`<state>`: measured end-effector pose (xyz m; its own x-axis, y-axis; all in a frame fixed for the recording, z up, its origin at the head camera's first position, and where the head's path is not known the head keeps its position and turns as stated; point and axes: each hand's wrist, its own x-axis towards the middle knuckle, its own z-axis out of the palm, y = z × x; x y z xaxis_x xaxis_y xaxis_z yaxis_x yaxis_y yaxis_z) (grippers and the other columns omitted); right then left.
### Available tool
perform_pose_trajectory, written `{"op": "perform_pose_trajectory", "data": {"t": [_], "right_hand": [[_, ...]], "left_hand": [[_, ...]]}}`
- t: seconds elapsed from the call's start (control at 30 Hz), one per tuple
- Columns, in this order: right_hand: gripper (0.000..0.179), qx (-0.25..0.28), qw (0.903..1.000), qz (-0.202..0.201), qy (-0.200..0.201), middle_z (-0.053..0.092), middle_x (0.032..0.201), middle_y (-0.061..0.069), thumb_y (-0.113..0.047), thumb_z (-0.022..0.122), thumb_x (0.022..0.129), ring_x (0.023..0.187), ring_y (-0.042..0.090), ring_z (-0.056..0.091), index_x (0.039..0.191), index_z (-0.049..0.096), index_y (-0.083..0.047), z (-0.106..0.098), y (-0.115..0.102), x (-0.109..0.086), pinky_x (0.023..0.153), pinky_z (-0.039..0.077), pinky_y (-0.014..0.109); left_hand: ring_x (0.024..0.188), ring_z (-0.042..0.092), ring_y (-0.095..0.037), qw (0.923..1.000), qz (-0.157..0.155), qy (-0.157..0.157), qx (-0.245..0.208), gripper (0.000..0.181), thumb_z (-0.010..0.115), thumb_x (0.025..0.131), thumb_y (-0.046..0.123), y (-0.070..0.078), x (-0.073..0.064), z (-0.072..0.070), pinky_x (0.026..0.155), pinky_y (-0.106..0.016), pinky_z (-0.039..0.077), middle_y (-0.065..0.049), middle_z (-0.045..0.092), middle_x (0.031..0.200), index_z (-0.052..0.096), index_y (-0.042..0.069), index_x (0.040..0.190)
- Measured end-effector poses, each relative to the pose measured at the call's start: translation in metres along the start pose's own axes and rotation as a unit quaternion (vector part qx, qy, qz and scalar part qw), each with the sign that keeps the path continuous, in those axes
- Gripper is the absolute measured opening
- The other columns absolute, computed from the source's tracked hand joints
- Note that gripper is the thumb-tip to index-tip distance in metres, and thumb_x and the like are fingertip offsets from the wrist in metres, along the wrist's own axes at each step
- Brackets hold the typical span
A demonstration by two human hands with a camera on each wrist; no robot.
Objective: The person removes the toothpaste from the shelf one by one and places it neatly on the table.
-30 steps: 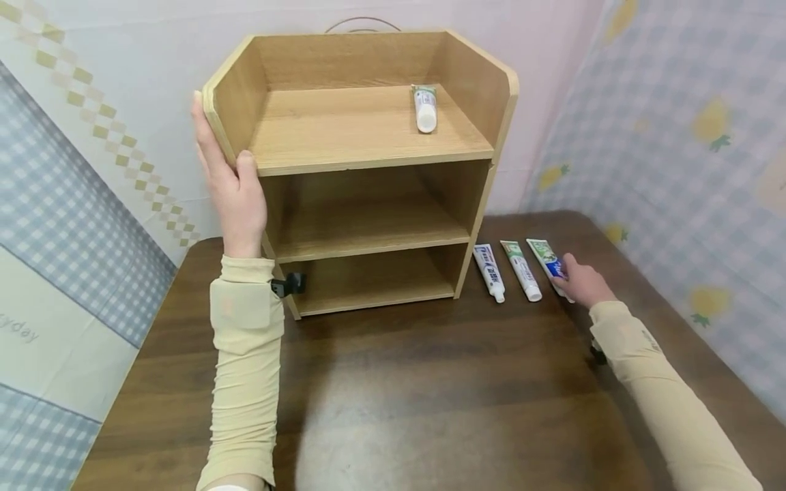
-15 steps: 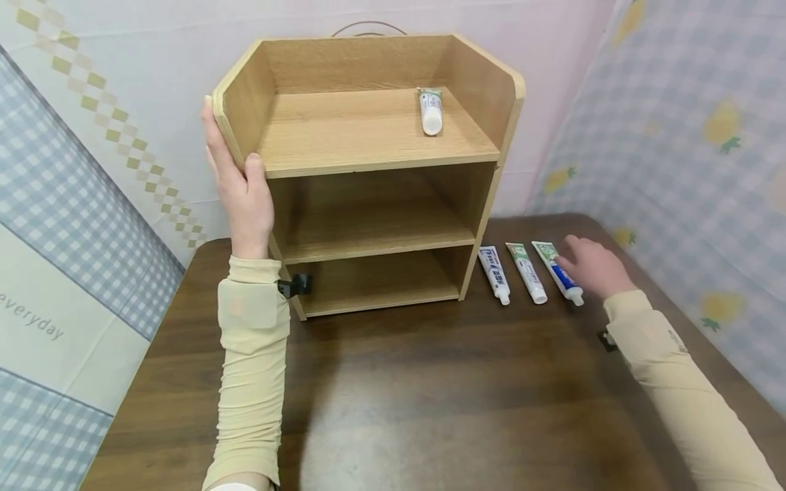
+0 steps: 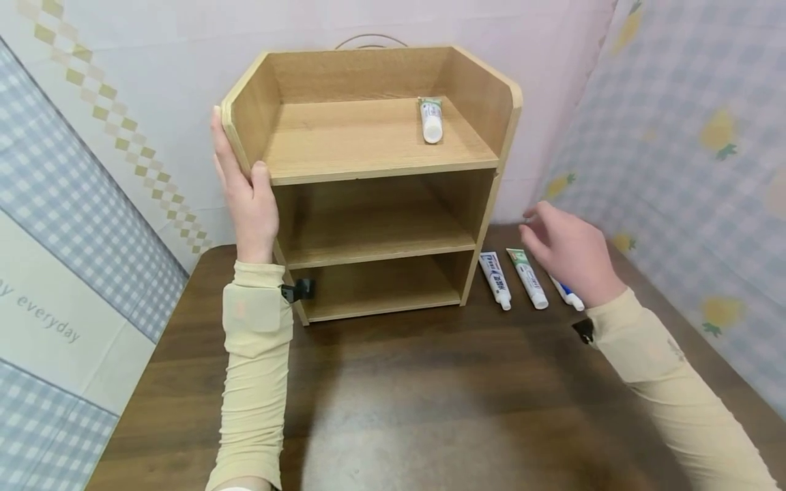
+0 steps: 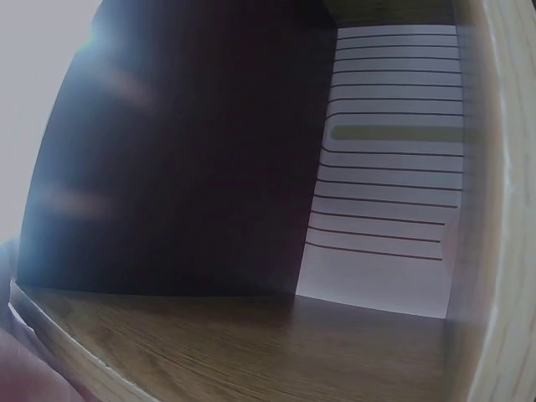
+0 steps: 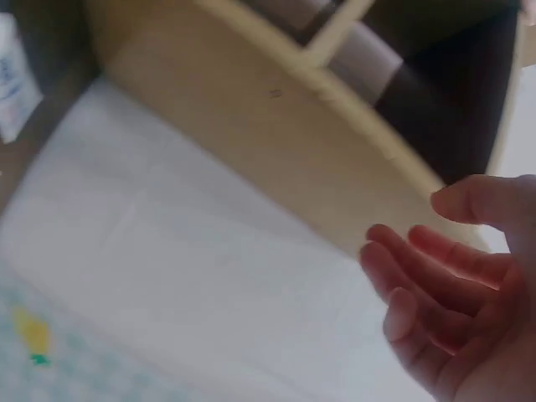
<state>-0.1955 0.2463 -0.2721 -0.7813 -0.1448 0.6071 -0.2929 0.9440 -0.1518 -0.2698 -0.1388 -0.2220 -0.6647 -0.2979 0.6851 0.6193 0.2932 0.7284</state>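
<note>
A three-tier wooden shelf unit (image 3: pixel 344 140) stands against the back wall. My left hand (image 3: pixel 248 211) holds its left side panel, fingers along the outside and thumb at the front edge. One toothpaste tube (image 3: pixel 432 121) lies on the top tier, white cap forward. On the table to the right of the unit lie a blue-and-white toothpaste tube (image 3: pixel 495 281), a green-and-white tube (image 3: pixel 528 279) and a blue-labelled tube (image 3: pixel 568 294), mostly hidden under my right hand (image 3: pixel 571 254). That hand is raised above the tubes, fingers loosely bent, holding nothing; the right wrist view shows it beside the unit's side panel (image 5: pixel 251 142).
The brown wooden table (image 3: pixel 393 389) stretches in front of the unit. Patterned cloth (image 3: pixel 669 225) hangs close on the right, and checked cloth (image 3: pixel 80 198) on the left. The left wrist view looks into a compartment with a dark wall (image 4: pixel 176 167).
My right hand has come off the rightmost tube, leaving it on the table, and has risen toward the shelf unit. My left hand keeps its hold on the side panel.
</note>
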Motion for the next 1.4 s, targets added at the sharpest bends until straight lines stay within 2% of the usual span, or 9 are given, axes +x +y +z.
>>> {"op": "perform_pose_trajectory", "data": {"t": [0.13, 0.27, 0.37, 0.53, 0.7, 0.87, 1.03, 1.23, 1.4], "right_hand": [[0.025, 0.037, 0.9948, -0.069, 0.066, 0.069, 0.085, 0.015, -0.006, 0.060, 0.088, 0.074, 0.029, 0.065, 0.113, 0.061, -0.001, -0.006, -0.021, 0.008, 0.061, 0.049, 0.043], [0.027, 0.059, 0.9805, -0.146, 0.117, 0.065, 0.083, 0.014, -0.004, 0.060, 0.087, 0.077, 0.027, 0.062, 0.114, 0.060, 0.002, -0.010, -0.040, 0.019, 0.063, 0.047, 0.036], [0.026, 0.066, 0.9680, -0.192, 0.148, 0.064, 0.083, 0.013, -0.006, 0.058, 0.087, 0.077, 0.025, 0.060, 0.112, 0.060, 0.002, -0.014, -0.057, 0.031, 0.063, 0.046, 0.035], [0.018, 0.061, 0.9495, -0.235, 0.199, 0.061, 0.080, 0.012, -0.005, 0.056, 0.088, 0.069, 0.024, 0.053, 0.104, 0.062, 0.001, -0.018, -0.085, 0.056, 0.058, 0.043, 0.035], [0.017, 0.017, 0.9467, -0.256, 0.194, 0.062, 0.087, 0.014, -0.003, 0.049, 0.091, 0.072, 0.027, 0.051, 0.103, 0.061, 0.001, -0.019, -0.098, 0.085, 0.060, 0.045, 0.037], [0.016, 0.001, 0.9580, -0.243, 0.152, 0.059, 0.088, 0.014, -0.003, 0.049, 0.091, 0.074, 0.028, 0.051, 0.103, 0.059, 0.001, -0.010, -0.097, 0.106, 0.059, 0.044, 0.037], [0.016, 0.017, 0.9732, -0.211, 0.089, 0.054, 0.086, 0.015, -0.002, 0.052, 0.089, 0.075, 0.029, 0.048, 0.103, 0.058, 0.003, 0.000, -0.087, 0.116, 0.064, 0.043, 0.040], [0.019, 0.034, 0.9905, -0.132, 0.016, 0.048, 0.091, 0.015, -0.008, 0.048, 0.088, 0.076, 0.026, 0.044, 0.104, 0.054, 0.000, 0.003, -0.079, 0.133, 0.066, 0.037, 0.037], [0.028, 0.043, 0.9965, -0.064, -0.032, 0.042, 0.099, 0.015, -0.019, 0.053, 0.087, 0.078, 0.027, 0.044, 0.106, 0.045, 0.000, 0.001, -0.081, 0.148, 0.070, 0.038, 0.037]], "left_hand": [[0.131, 0.033, -0.005, 1.0000, -0.002, 0.002, 0.008, 0.071, 0.035, 0.087, 0.000, -0.001, -0.001, -0.001, 0.108, -0.021, 0.029, 0.003, 0.031, 0.156, 0.019, 0.013, 0.154], [0.132, 0.033, -0.005, 0.9999, 0.001, 0.001, 0.012, 0.071, 0.035, 0.087, 0.000, -0.002, -0.001, 0.000, 0.108, -0.021, 0.029, 0.002, 0.031, 0.155, 0.019, 0.014, 0.155], [0.131, 0.035, -0.005, 0.9999, 0.001, 0.002, 0.015, 0.071, 0.036, 0.087, 0.001, -0.003, -0.001, 0.001, 0.108, -0.022, 0.030, 0.002, 0.032, 0.155, 0.019, 0.015, 0.155], [0.130, 0.035, -0.005, 0.9999, 0.002, 0.001, 0.016, 0.071, 0.036, 0.088, 0.000, -0.005, 0.000, 0.000, 0.107, -0.021, 0.030, 0.002, 0.032, 0.154, 0.019, 0.016, 0.155], [0.127, 0.035, -0.006, 0.9998, 0.007, 0.005, 0.021, 0.072, 0.037, 0.088, 0.000, -0.017, 0.006, 0.001, 0.107, -0.022, 0.031, 0.003, 0.034, 0.153, 0.020, 0.017, 0.155], [0.123, 0.036, -0.006, 0.9995, 0.011, 0.004, 0.031, 0.073, 0.038, 0.088, 0.002, -0.031, 0.011, 0.000, 0.105, -0.024, 0.034, 0.006, 0.035, 0.151, 0.020, 0.022, 0.155], [0.123, 0.036, -0.004, 0.9995, 0.010, -0.003, 0.029, 0.074, 0.039, 0.088, 0.002, -0.034, 0.008, 0.001, 0.105, -0.024, 0.034, 0.005, 0.035, 0.150, 0.019, 0.026, 0.155], [0.123, 0.036, -0.003, 0.9997, 0.015, -0.002, 0.019, 0.073, 0.039, 0.088, 0.002, -0.032, 0.007, 0.002, 0.105, -0.023, 0.033, 0.006, 0.035, 0.150, 0.020, 0.024, 0.155], [0.123, 0.035, -0.002, 0.9997, 0.016, -0.006, 0.014, 0.074, 0.039, 0.088, 0.001, -0.030, 0.008, 0.002, 0.105, -0.023, 0.033, 0.006, 0.035, 0.150, 0.019, 0.024, 0.155]]}}
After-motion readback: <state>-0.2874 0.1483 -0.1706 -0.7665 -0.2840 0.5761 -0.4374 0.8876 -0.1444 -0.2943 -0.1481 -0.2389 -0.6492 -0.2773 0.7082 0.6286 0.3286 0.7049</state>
